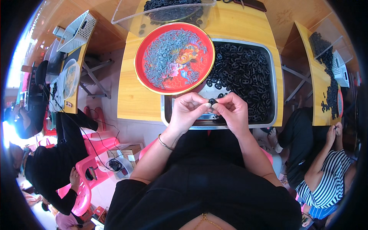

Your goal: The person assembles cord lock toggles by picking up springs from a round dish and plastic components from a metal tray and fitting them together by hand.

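Observation:
My left hand (191,110) and my right hand (232,111) meet over the near side of a metal tray. Both are closed, thumb and fingertips pinching one small black plastic piece (212,102) between them. Fingertips cover much of it. Under and beyond my hands, the metal tray (274,76) holds a heap of black oval pieces (245,74), many with two holes. A round red tray (140,71) with a gold rim and a flower pattern overlaps the metal tray's left side. Many thin grey-blue parts, which look like small springs (163,50), lie scattered in it.
The trays rest on a yellow wooden table (128,92). At its far side, a clear bin (122,17) holds more black pieces. Side tables (316,88) stand left and right, with white baskets (82,28). People sit on both sides; a pink chair (86,172) is at left.

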Demonstrator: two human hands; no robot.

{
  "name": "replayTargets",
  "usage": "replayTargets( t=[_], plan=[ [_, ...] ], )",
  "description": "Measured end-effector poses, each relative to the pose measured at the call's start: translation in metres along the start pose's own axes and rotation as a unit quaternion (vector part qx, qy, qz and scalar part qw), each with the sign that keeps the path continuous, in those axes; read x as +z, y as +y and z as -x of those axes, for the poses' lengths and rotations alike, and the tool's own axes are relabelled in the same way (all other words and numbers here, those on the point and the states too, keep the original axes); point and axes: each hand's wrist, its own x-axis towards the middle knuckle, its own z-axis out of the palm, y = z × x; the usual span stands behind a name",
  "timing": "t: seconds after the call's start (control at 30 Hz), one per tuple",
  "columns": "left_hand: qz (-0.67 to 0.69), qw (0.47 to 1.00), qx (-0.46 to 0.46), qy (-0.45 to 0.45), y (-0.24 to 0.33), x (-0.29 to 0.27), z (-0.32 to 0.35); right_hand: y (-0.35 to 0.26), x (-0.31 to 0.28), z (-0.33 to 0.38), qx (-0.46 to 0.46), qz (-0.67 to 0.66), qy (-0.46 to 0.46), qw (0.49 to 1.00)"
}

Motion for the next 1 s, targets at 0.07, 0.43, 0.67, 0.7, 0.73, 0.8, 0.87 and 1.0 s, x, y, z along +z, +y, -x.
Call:
replayTargets(
  t=[0.07,0.43,0.67,0.7,0.73,0.8,0.87,1.0],
  plan=[
    [-0.002,1.0,0.0,0.005,0.0002,0.0002,0.0,0.0013,-0.0016,-0.0009,-0.001,-0.002,-0.027,1.0],
    [0.031,0.999,-0.044,0.009,0.0026,-0.0034,-0.001,-0.0043,0.0032,-0.0018,0.016,-0.014,-0.022,1.0],
    [0.02,0.999,-0.033,0.018,-0.0003,-0.0021,-0.0008,-0.0033,0.0053,-0.0016,0.001,0.009,0.004,1.0],
    [0.023,0.999,-0.024,0.02,-0.0002,-0.0012,-0.0006,-0.0026,0.0048,-0.002,0.001,0.009,0.004,1.0],
    [0.027,0.999,-0.014,0.022,0.0,-0.0006,-0.0006,-0.0012,0.0042,-0.0028,-0.002,0.005,0.013,1.0],
    [0.028,0.999,-0.01,0.019,0.0002,-0.0002,-0.0009,-0.0016,0.0045,-0.0028,-0.005,0.002,0.022,1.0],
    [0.03,0.999,-0.005,0.017,0.0001,-0.0006,-0.0008,-0.005,0.0068,-0.0019,0.003,-0.002,-0.001,1.0],
    [0.027,0.999,-0.018,0.017,-0.0003,-0.0022,-0.0015,-0.0048,0.0049,-0.0023,0.004,0.004,-0.001,1.0]
  ],
)
